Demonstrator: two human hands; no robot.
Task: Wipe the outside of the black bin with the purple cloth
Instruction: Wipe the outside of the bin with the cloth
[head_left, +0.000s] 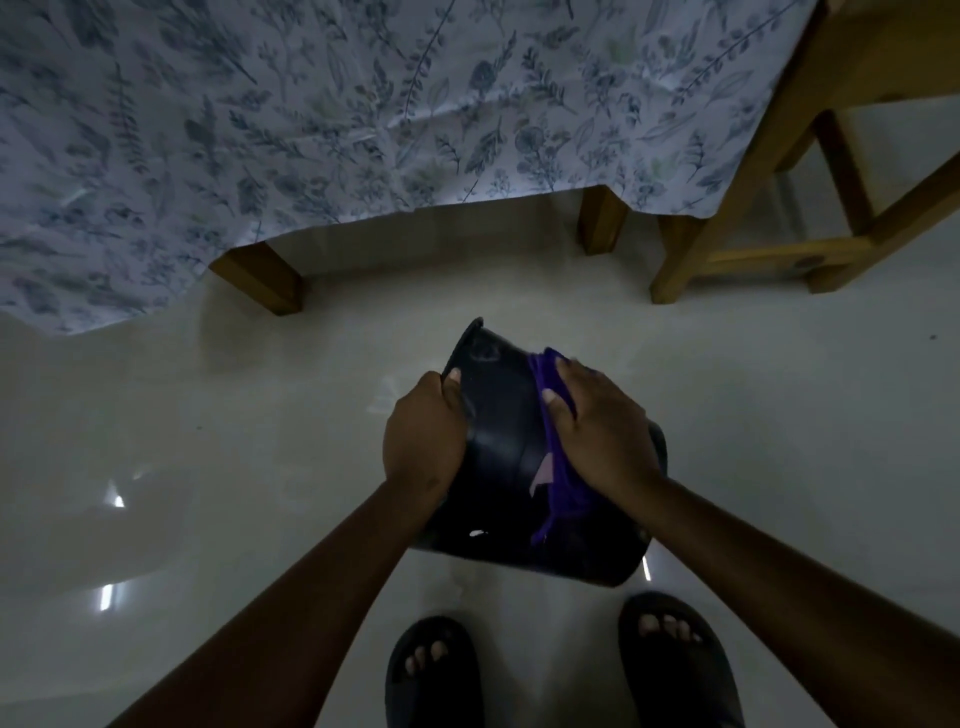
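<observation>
The black bin (498, 447) is tipped on its side above the pale floor, its rim pointing away from me and its base nearest my feet. My left hand (423, 441) grips the bin's left side close to the rim, thumb on the outer wall. My right hand (597, 431) presses the purple cloth (558, 483) flat against the bin's right outer wall. The cloth trails down the wall below my palm. A small pale sticker scrap shows on the bin beside the cloth.
A table with a floral cloth (311, 130) hanging low fills the far side, its wooden legs (262, 278) just beyond the bin. A wooden chair (779, 208) stands at the far right. My feet in dark slippers (431, 670) are right below the bin.
</observation>
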